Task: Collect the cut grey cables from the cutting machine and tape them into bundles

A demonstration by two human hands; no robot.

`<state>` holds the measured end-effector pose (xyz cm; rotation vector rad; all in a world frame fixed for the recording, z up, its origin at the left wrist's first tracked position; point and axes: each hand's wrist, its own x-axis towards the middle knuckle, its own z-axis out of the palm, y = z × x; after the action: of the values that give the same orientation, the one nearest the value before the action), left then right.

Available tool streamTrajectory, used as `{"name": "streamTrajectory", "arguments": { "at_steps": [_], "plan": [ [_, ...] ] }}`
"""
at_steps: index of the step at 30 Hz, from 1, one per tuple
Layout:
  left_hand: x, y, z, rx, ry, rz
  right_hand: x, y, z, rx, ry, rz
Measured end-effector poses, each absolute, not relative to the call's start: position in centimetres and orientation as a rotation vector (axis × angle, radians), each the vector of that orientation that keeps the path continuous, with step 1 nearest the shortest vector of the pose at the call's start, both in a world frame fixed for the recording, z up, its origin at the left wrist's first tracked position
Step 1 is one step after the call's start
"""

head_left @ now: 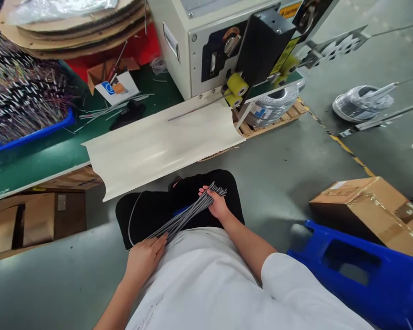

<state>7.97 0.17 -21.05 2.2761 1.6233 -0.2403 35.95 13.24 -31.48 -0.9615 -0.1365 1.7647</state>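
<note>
A bundle of cut grey cables (187, 214) lies slantwise across my lap. My right hand (216, 202) is closed round its upper right end, where the cable tips fan out a little. At the lower left end my left hand (146, 256) is closed over the bundle, its palm hiding the ends there. One stray cable (130, 220) bows away to the left of the bundle. In front of me, a cream curved chute (151, 156) slopes from the machine, and a single grey cable (192, 111) reaches into it from the yellow rollers (237, 87).
The cable machine (179, 50) stands on a green bench (37, 165). A blue tray (30, 137) of many wires sits at left, near a small open box (117, 89). Cardboard boxes (361, 201) and a blue plastic stool (316, 243) are at right. Cable coils (268, 110) rest on a pallet.
</note>
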Motion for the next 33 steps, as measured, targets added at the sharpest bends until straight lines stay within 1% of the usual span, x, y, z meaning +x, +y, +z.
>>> {"name": "streamTrajectory", "arguments": {
  "at_steps": [9,13,16,19,22,25,29,33],
  "plan": [
    [8.4,0.2,-20.0,2.109,1.691,-0.313,35.6,13.2,-30.8,-0.842,-0.152,1.776],
    [5.6,-0.2,-19.5,1.944,1.83,-0.42,35.6,13.3,-30.5,-0.853,-0.167,1.763],
    [1.9,-1.1,-20.1,1.718,1.866,-0.56,35.7,13.3,-30.7,-0.867,-0.152,1.754],
    [-1.1,-2.2,-21.4,1.577,1.849,-0.545,35.8,13.3,-31.0,-0.872,-0.162,1.757],
    [-2.3,-2.3,-22.6,1.591,1.867,-0.477,35.7,13.5,-31.1,-0.871,-0.176,1.77],
    [-1.8,-0.7,-22.6,1.673,1.798,-0.575,35.7,13.7,-31.1,-0.845,-0.175,1.795],
    [0.7,3.4,-20.4,1.682,1.64,-0.522,35.7,13.7,-31.0,-0.812,-0.146,1.808],
    [5.5,7.7,-15.5,1.86,1.46,-0.391,35.9,13.6,-30.9,-0.815,-0.156,1.81]
  ]
}}
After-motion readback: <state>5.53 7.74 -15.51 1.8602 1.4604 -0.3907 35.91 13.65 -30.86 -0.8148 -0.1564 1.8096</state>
